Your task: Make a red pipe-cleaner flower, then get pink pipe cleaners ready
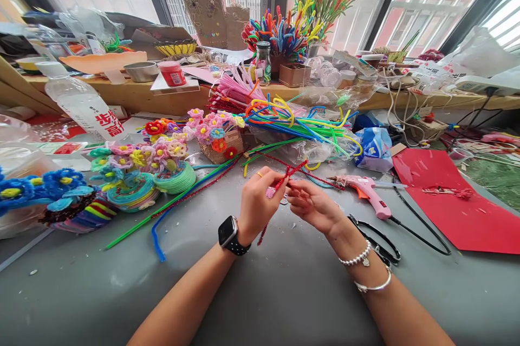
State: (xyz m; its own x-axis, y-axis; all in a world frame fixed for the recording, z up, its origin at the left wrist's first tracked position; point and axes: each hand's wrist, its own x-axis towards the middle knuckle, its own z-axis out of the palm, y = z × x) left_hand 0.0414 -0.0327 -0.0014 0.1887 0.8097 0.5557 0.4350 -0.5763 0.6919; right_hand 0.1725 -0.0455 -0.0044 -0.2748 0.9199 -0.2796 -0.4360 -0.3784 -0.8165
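My left hand (258,202), with a black smartwatch on the wrist and a ring, is closed around a red glittery pipe cleaner (289,173) and a small pink piece. My right hand (312,206), wearing bead and metal bracelets, pinches the same red pipe cleaner from the other side. Both hands meet just above the grey table (284,281). The pipe cleaner's lower end (262,235) hangs down below my left hand.
Pipe-cleaner flower baskets (170,164) stand to the left, and a loose pile of coloured pipe cleaners (300,124) lies behind my hands. A pink glue gun (368,191), black scissors (377,240) and a red paper sheet (455,210) lie to the right. A plastic bottle (81,102) lies at left.
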